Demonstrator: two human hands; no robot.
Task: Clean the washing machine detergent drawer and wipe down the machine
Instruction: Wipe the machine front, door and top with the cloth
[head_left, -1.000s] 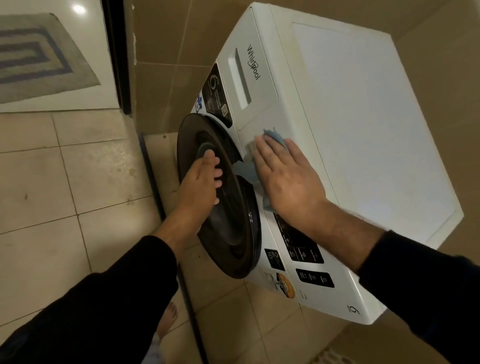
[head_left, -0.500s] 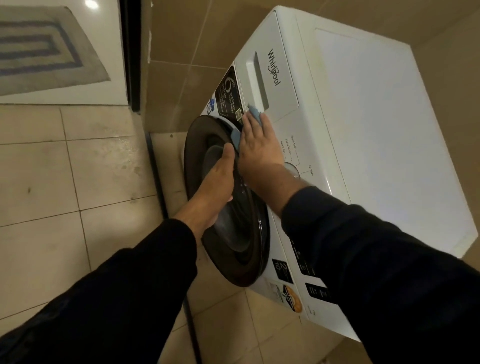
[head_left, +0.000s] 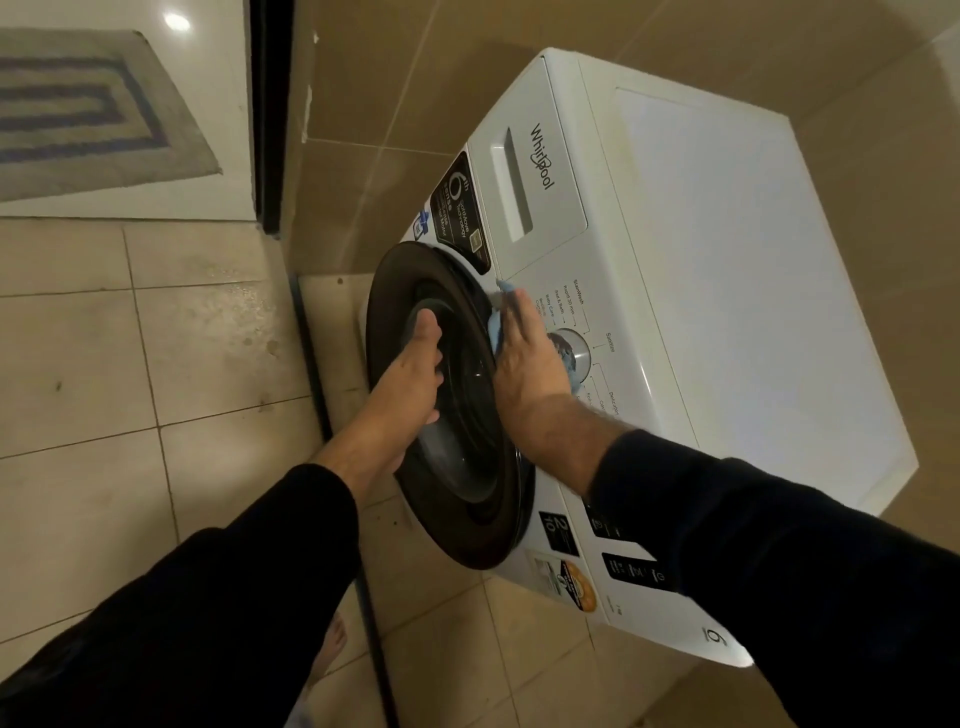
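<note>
Two hands on washing machine | right hand: flat, fingers straight, grip released, pressing blue cloth on front panel beside dial | left hand: open on dark door | detergent drawer closed, above

Machine top lies bare; wall crowds the drawer side.

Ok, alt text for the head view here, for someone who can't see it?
A person's right hand presses a blue cloth flat against a white Whirlpool washing machine's front panel beside the program dial, while the left hand rests on the closed dark round door. The detergent drawer is shut.
</note>
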